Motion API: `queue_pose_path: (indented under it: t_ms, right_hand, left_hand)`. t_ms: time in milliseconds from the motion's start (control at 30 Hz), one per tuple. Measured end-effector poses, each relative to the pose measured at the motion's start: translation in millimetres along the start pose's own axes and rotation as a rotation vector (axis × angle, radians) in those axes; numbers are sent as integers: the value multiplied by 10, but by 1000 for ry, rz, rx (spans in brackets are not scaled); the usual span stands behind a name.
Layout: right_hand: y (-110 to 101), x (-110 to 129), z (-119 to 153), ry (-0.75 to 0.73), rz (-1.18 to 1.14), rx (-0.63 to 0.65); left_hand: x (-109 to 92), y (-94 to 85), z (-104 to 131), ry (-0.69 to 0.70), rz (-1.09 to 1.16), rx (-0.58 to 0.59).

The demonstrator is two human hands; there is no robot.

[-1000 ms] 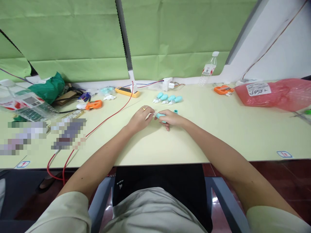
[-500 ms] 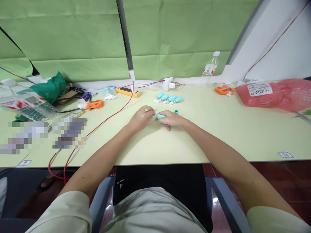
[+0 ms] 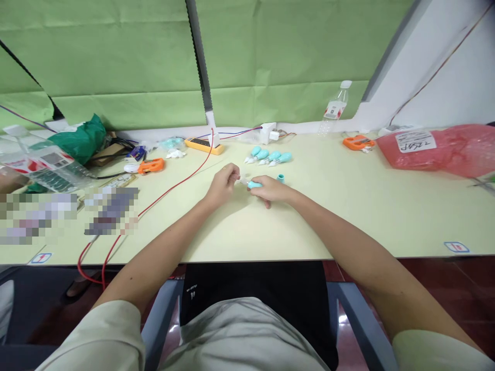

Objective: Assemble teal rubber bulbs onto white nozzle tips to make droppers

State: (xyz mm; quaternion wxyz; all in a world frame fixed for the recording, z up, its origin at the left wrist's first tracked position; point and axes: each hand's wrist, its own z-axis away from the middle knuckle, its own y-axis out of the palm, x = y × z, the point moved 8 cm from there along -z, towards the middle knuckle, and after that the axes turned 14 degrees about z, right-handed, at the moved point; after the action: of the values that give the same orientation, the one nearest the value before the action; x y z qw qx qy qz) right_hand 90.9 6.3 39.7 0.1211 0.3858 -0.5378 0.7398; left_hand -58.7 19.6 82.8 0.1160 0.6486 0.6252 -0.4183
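My right hand (image 3: 270, 189) is closed around a teal bulb-shaped piece (image 3: 254, 184) whose clear tip points left. Just left of that tip is my left hand (image 3: 225, 181), its fingers curled together; whatever they pinch is too small to make out. A short teal ring-like cap (image 3: 280, 178) stands on the table right behind my right hand. Farther back, several teal bulbs with whitish tips (image 3: 274, 156) lie side by side in a row.
On the table (image 3: 371, 216), a yellow meter (image 3: 204, 146) and white adapter (image 3: 268, 133) lie at the back. Orange tools (image 3: 151, 165), bottles, a green bag and a red cable (image 3: 170, 191) are left; a red bag (image 3: 444, 152) and bottle (image 3: 335, 109) are right.
My left hand has drawn away to the left from the teal piece, so its clear tip now shows. My right hand has barely moved. At the far left edge, a bit of skin has appeared behind the bottle.
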Motion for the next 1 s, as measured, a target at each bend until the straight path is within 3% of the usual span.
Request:
queue_pose_path:
  t_ms: [167, 300, 467, 567, 733, 833, 1000]
  right_hand:
    - [-55, 73, 59, -24, -146, 1]
    - [-417, 267, 184, -189, -362, -191]
    - [-1082, 119, 387, -268, -419, -706]
    - [-1292, -108, 443, -241, -313, -924]
    - [-1351, -412, 357, -170, -156, -1015]
    - [-1348, -413, 357, -188, -78, -1051]
    - [-1318, -311, 373, -193, -27, -1040]
  left_hand:
    - [292, -269, -4, -126, 118, -218]
    - [310, -306, -10, -127, -34, -194]
    - [-9, 29, 2, 106, -405, -17]
    - [-60, 265, -34, 137, -597, 35]
    - [42, 505, -228, 43, -698, 91]
    - [70, 602, -288, 21, -707, 140]
    - [123, 601, -251, -50, -700, 116]
